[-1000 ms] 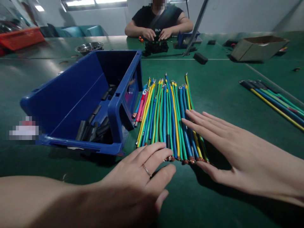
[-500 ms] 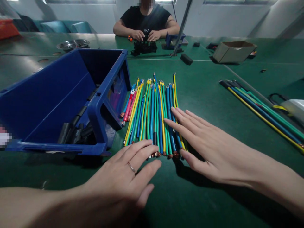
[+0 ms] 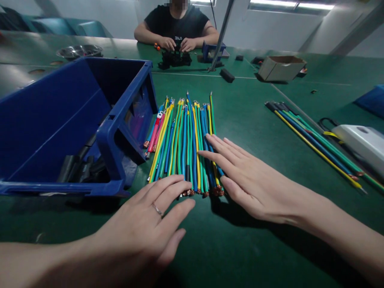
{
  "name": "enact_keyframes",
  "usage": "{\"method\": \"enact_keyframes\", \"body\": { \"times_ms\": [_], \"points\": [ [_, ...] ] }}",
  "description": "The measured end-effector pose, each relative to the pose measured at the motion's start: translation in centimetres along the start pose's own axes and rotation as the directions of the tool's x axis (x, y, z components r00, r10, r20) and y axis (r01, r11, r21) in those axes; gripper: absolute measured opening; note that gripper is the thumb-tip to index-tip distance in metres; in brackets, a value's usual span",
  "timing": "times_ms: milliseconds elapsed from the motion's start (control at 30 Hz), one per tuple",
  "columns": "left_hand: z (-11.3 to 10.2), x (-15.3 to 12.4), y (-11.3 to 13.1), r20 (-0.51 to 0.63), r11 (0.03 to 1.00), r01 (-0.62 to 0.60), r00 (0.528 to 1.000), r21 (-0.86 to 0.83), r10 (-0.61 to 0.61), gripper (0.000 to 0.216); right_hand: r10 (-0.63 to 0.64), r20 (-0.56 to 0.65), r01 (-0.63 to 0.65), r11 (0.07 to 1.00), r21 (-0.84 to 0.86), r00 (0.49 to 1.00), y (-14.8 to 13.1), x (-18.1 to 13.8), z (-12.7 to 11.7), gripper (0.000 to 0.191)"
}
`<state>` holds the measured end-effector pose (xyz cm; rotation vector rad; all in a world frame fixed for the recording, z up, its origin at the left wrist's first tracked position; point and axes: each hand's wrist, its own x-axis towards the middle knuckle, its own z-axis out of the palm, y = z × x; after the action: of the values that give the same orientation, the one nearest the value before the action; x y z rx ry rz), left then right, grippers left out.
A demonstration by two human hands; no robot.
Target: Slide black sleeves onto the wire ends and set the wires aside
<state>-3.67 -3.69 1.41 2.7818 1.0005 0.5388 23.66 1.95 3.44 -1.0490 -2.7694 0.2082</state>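
Observation:
Several short cables (image 3: 183, 144) in blue, green, yellow and pink lie side by side on the green table, metal lugs at the far ends and bare copper at the near ends. My left hand (image 3: 153, 214), with a ring on one finger, rests at their near left ends, its fingers extended and covering some tips. On the right edge of the row lies my right hand (image 3: 246, 176), flat with fingers spread, its fingertips touching the outermost cables. Neither hand grasps anything.
A blue plastic bin (image 3: 103, 152) holding black tubes (image 3: 76, 166) stands left of the cables. More cables (image 3: 312, 140) and a white device (image 3: 360, 140) lie to the right. Farther back are a cardboard box (image 3: 279, 70), a metal bowl (image 3: 79, 52) and a seated person (image 3: 177, 28).
The view has shifted slightly right, so the scene sits farther left. My right hand has moved slightly against the right edge of the row, and the outermost cables lie closer together at their near ends.

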Motion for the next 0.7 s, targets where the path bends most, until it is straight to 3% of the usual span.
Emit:
{"method": "enact_keyframes", "body": {
  "times_ms": [233, 467, 600, 700],
  "points": [
    [0.2, -0.1, -0.4, -0.056, 0.999, -0.044, 0.997, -0.013, 0.044, 0.034, 0.138, -0.080, -0.119, 0.972, 0.204, 0.987, 0.0, 0.1, 0.3, 0.057],
    [0.0, 0.0, -0.3, 0.028, 0.999, -0.050, 0.998, 0.013, 0.050, 0.036, 0.337, -0.249, -0.176, 0.846, 0.503, 0.908, -0.1, 0.4, 0.2, 0.040],
    [-0.1, 0.1, 0.1, 0.040, 1.000, -0.011, 0.999, 0.021, 0.010, 0.036, 0.436, -0.291, -0.102, 0.682, 0.724, 0.852, 1.0, 0.9, 0.1, 0.030],
    [-0.2, 0.1, 0.1, 0.039, 1.000, 0.006, 0.999, 0.011, -0.007, 0.036, 0.514, -0.278, -0.054, 0.539, 0.840, 0.812, 1.8, 1.3, 0.0, 0.035]
  ]
}}
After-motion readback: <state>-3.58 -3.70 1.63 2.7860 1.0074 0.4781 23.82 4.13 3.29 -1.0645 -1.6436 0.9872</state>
